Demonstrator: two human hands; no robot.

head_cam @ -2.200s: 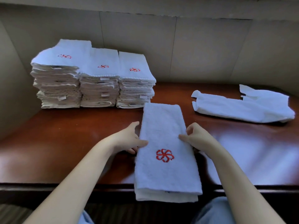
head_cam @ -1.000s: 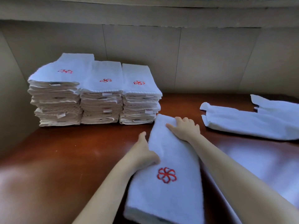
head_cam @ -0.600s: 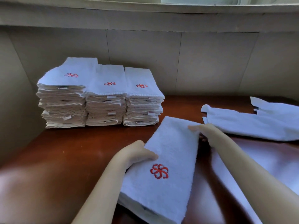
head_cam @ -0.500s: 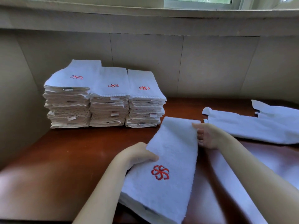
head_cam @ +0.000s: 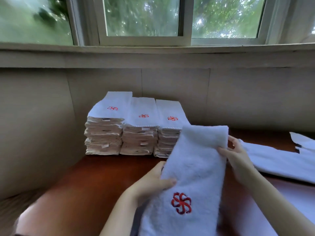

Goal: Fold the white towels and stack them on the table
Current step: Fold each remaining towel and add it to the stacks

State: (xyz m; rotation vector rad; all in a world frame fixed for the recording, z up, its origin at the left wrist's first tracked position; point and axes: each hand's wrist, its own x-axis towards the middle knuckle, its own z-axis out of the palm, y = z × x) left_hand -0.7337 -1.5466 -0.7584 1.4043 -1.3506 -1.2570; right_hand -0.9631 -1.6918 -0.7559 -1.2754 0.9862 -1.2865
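Note:
A folded white towel (head_cam: pixel 194 169) with a red flower emblem is lifted off the brown table (head_cam: pixel 88 188), its far end raised toward the stacks. My left hand (head_cam: pixel 153 183) grips its left edge, thumb on top. My right hand (head_cam: pixel 237 155) grips its right edge near the far end. Three stacks of folded white towels (head_cam: pixel 136 132) with the same emblem stand side by side at the back left against the wall. The lifted towel covers part of the rightmost stack.
An unfolded white towel (head_cam: pixel 279 160) lies on the table at the right, reaching the frame edge. A beige wall and a window sill run behind the table. A side wall closes in on the left.
Both hands have lifted the folded towel from the table and carried it up and back toward the stacks. The view has tilted up, showing the window.

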